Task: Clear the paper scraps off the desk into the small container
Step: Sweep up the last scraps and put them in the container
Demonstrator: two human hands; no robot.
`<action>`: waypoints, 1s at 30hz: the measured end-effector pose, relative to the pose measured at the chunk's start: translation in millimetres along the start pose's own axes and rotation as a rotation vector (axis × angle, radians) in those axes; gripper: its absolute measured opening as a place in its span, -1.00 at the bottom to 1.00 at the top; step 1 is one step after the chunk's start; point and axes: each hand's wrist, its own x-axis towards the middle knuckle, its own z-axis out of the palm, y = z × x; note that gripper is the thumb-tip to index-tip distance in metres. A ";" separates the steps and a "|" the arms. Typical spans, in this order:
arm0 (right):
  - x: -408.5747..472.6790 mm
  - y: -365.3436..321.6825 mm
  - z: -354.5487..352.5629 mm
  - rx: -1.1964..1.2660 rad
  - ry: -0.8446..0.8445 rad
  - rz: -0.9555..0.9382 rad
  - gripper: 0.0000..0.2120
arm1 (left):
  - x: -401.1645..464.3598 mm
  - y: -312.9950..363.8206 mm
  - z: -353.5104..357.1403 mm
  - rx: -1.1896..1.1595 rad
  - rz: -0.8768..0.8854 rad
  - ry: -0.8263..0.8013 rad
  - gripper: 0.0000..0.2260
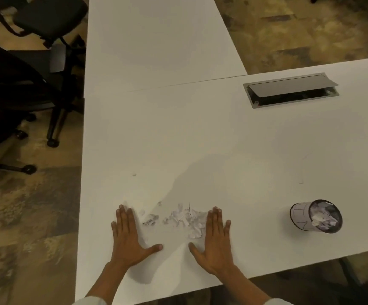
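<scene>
Loosely spread near the front edge of the white desk (200, 133), the torn paper scraps (184, 219) lie in a ragged band between two flat hands, thicker toward the right and thinner toward the left. A few stray bits sit apart: one small fleck (134, 174) farther back on the left and another fleck (301, 182) well off to the right. The left hand (128, 236) rests palm down, fingers straight and together, thumb splayed inward, holding nothing; its fingers lie just beside the thin end of the band. The right hand (217, 241) mirrors it, flat and empty, with its inner edge touching the denser clump. The step in hand looks like herding the scraps into one heap. To do it well, I would judge that both palms should stay pressed to the surface and slide toward each other evenly, so light pieces do not slip under the fingers or flutter away; the thumbs can close the near side. A tight mound will be easier to pinch up than scattered shreds. The small container (315, 216), a round cup with a dark rim and a pale patterned wall, stands well to the right of the hands and already holds crumpled paper close to its brim. Farther back, a cable hatch (291, 90) is set into the desk with its lid partly raised.
</scene>
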 end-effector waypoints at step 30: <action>30.7 -3.5 -32.6 0.101 -0.080 -0.293 -0.04 | 2.7 23.4 -20.4 -0.180 0.377 0.045 -0.15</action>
